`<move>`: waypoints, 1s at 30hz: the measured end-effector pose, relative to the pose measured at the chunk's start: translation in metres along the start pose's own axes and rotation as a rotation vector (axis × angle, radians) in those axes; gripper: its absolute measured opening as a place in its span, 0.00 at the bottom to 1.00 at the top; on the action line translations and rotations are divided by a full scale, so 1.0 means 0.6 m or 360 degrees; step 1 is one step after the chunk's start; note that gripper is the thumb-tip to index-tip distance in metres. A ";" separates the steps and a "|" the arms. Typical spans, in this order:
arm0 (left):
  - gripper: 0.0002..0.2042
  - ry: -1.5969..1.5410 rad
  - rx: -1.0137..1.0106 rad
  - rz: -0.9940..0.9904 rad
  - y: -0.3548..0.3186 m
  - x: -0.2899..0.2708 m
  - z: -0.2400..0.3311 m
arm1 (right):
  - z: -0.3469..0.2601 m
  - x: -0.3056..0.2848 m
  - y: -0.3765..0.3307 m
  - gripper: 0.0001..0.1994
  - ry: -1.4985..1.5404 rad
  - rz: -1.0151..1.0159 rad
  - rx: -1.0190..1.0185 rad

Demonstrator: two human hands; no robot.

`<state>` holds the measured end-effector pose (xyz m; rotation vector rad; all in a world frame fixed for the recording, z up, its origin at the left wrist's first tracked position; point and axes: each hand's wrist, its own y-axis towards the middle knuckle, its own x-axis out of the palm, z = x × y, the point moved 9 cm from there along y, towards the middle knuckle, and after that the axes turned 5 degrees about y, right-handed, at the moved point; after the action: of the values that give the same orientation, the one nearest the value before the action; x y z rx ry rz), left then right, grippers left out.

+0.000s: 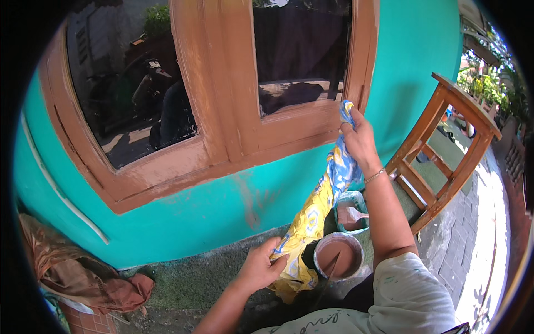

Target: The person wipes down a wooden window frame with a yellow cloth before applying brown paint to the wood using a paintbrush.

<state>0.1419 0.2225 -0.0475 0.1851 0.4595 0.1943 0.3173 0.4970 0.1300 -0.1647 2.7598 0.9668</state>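
Head view: right hand (360, 140) pinches top of yellow-blue cloth (320, 206) against brown window frame (289, 131), centre-right. Left hand (261, 267) closed on its lower end, bottom centre, beside paint can (338, 257). Cloth looks soft, light, limp; best held by the ends.

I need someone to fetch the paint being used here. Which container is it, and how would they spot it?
Find the brown window frame on the turquoise wall; below its right corner, on the ground, is a round paint tin of reddish-brown paint. Unlike the squarish tub behind it, it is round and lies beside the yellow-and-blue cloth.
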 end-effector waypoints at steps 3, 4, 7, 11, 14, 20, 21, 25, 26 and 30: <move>0.15 0.0083 -0.0042 0.0083 -0.018 -0.044 0.038 | -0.013 -0.002 -0.026 0.16 0.0619 -0.0158 0.0291; 0.15 0.0114 -0.0030 0.0080 -0.010 -0.056 0.051 | -0.012 -0.034 -0.035 0.16 0.0753 -0.0127 0.0383; 0.14 0.1215 -0.0237 -0.0083 0.000 -0.081 -0.013 | 0.033 -0.108 -0.064 0.16 0.0976 0.0054 0.0647; 0.09 0.0847 -0.0204 0.0121 -0.006 -0.125 -0.060 | 0.094 -0.098 -0.110 0.20 0.0513 -0.0126 0.0606; 0.06 -0.0505 -0.0557 0.0049 -0.007 -0.104 -0.139 | 0.246 -0.067 -0.134 0.20 -0.0370 -0.0646 0.0775; 0.14 -0.0177 -0.0317 -0.0274 0.044 0.025 -0.073 | 0.543 0.018 -0.258 0.22 -0.1470 -0.1781 0.0764; 0.14 -0.0119 -0.0273 -0.0310 0.047 0.039 -0.068 | 0.553 0.031 -0.271 0.22 -0.1529 -0.1876 0.0722; 0.14 -0.0060 -0.0271 -0.0336 0.060 0.067 -0.050 | 0.574 0.032 -0.269 0.22 -0.1635 -0.1841 0.0790; 0.14 -0.0096 -0.0284 -0.0334 0.063 0.069 -0.048 | 0.576 0.034 -0.268 0.22 -0.1597 -0.1850 0.0790; 0.14 -0.0133 -0.0283 -0.0316 0.072 0.069 -0.028 | 0.598 0.003 -0.219 0.16 -0.1430 -0.1487 0.0582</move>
<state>0.1642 0.2758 -0.0704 -0.0269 0.3722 0.0320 0.3968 0.6193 -0.2231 -0.6759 1.6519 0.1729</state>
